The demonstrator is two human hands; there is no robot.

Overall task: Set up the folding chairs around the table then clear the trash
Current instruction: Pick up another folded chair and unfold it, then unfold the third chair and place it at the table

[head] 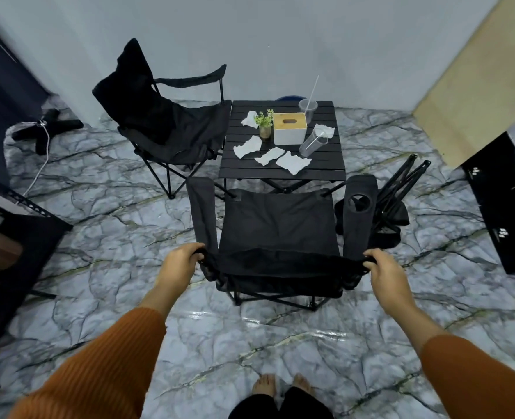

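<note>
A black folding chair stands unfolded in front of me, its seat facing the small black slatted table. My left hand grips the left top corner of its backrest and my right hand grips the right top corner. A second black chair stands unfolded at the table's left side. A third chair lies folded on the floor to the table's right. On the table lie several crumpled white tissues, an upright plastic cup with a straw and a tipped-over plastic cup.
A white tissue box with a wooden lid and a small potted plant also stand on the table. A black stand base with a white cable sits far left. Black boxes lie at the right, dark furniture at the left.
</note>
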